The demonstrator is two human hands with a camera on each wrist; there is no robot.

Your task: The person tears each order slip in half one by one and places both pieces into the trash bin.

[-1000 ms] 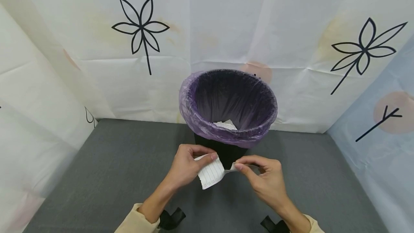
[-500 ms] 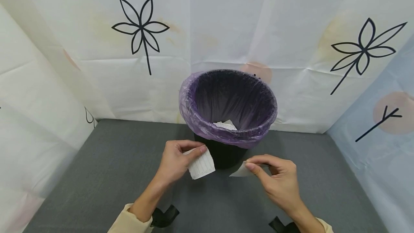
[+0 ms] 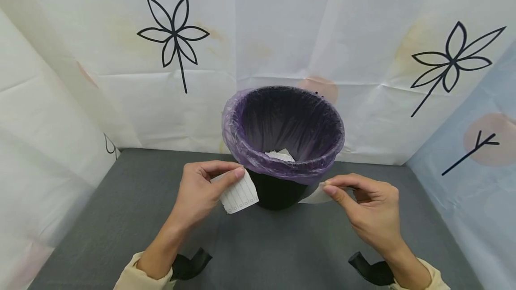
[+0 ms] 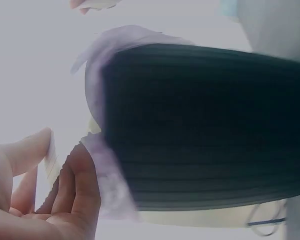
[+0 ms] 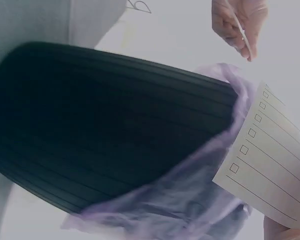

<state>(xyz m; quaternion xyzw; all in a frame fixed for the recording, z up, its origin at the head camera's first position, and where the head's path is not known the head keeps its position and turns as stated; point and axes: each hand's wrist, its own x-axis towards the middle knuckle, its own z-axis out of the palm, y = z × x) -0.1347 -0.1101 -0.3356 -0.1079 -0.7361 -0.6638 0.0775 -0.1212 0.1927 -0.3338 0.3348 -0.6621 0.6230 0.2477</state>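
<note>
My left hand [image 3: 197, 194] pinches a small sheet of lined checklist paper [image 3: 242, 194] between thumb and fingers, left of the bin's front. In the left wrist view, a ragged edge shows on that paper [image 4: 52, 167]. On the other side, my right hand [image 3: 371, 205] pinches a second slip of paper [image 3: 316, 196] by its upper corner. Ruled lines and a row of little boxes cover this slip [image 5: 270, 155] in the right wrist view. Between the hands stands a black trash bin [image 3: 278, 189] lined with a purple bag [image 3: 234, 135]. White paper scraps [image 3: 281, 155] lie inside it.
The bin stands on a dark grey tabletop [image 3: 258, 245], close to a white fabric backdrop [image 3: 274, 35] with printed plants. Fabric walls also rise at left and right. Black straps [image 3: 191, 265] hang at both wrists.
The hands were close together with the paper spanning them. The paper has come apart into two pieces, and the hands have moved away from each other and a little toward the bin.
</note>
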